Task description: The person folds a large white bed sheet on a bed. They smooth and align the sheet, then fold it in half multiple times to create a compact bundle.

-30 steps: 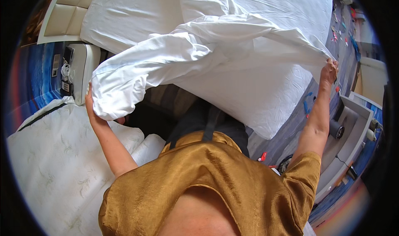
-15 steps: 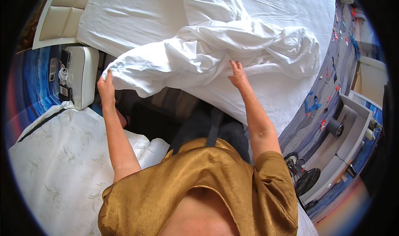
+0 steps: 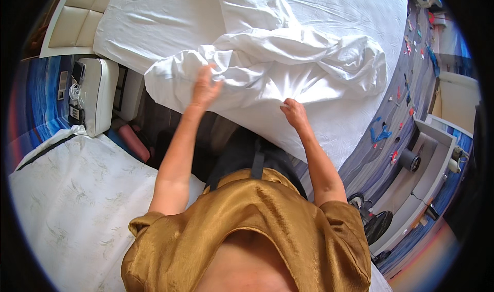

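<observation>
A crumpled white sheet [image 3: 247,73] lies in a long heap across the near side of the bed [image 3: 159,29]. My right hand [image 3: 294,112] is closed on the near edge of this sheet, and creases fan out from its fingers. Over the left part of the heap is my left hand [image 3: 206,89], its fingers apart and somewhat blurred by motion. It appears to hold nothing.
A second mattress [image 3: 77,204] with a pale patterned cover stands at the near left. Beyond it is a white nightstand [image 3: 105,94] with a cable and small devices. A pink roll-shaped object [image 3: 134,144] lies between the beds. Right are scattered floor items, a shelf unit [image 3: 437,173] and a black fan [image 3: 378,226].
My left hand has let go of the sheet's left end and moved right; that end has settled back onto the bed. My right hand has moved down and closed on the sheet.
</observation>
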